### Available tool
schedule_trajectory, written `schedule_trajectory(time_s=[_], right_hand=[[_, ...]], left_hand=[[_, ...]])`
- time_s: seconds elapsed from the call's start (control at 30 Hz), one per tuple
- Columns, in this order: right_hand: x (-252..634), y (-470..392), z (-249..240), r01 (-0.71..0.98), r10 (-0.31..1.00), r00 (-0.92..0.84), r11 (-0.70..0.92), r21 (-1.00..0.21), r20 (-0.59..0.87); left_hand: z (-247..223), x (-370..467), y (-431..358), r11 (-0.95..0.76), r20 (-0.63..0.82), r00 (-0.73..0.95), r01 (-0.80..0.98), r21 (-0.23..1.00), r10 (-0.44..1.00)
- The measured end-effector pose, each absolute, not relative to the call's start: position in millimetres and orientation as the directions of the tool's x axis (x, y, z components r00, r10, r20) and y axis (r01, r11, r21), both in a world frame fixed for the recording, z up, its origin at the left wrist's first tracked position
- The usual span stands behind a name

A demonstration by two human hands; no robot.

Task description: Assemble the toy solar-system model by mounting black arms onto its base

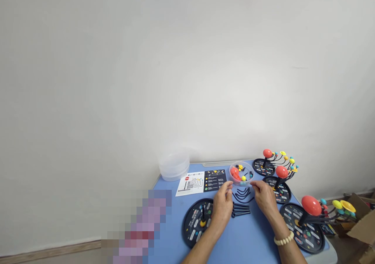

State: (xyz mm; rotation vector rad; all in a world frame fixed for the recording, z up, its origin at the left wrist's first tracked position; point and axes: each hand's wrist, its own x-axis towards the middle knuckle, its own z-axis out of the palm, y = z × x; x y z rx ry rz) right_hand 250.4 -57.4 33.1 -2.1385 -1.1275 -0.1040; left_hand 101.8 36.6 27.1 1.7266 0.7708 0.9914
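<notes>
A round clear plastic bowl (241, 184) holds red ball pieces, small yellow pieces and dark bits. My left hand (223, 202) is at its near left rim, thumb and fingertips drawn together there. At the near right rim my right hand (264, 193), with a beaded bracelet on the wrist, has its fingers closed. Between my hands lie several curved black rods (242, 194) and, nearer me, a bundle of straight black rods (241, 209). A round black base (191, 223) with an upright post and a yellow centre is partly hidden behind my left hand and forearm.
A printed instruction sheet (190, 184) lies at the back left, by stacked clear containers (174, 166). Three assembled solar system models, one with a large red ball (311, 205), line the right side of the blue table (237, 244). Cardboard boxes (361, 221) stand beyond the right edge.
</notes>
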Motion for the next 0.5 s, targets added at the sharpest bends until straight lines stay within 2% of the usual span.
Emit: schedule_trajectory(time_s=[0.2,0.37,0.5], right_hand=[[242,-57,37,0.813,0.762,0.528,-0.327,-0.482,0.375],[230,-51,48,0.914,0.865,0.391,-0.325,-0.243,0.314],[223,-38,51,0.926,0.88,0.373,-0.334,-0.174,0.295]], left_hand=[[28,101,38,-0.339,0.274,0.465,0.062,0.939,0.842],[27,102,38,-0.342,0.276,0.457,0.066,0.937,0.845],[26,103,39,-0.346,0.282,0.459,0.06,0.936,0.842]])
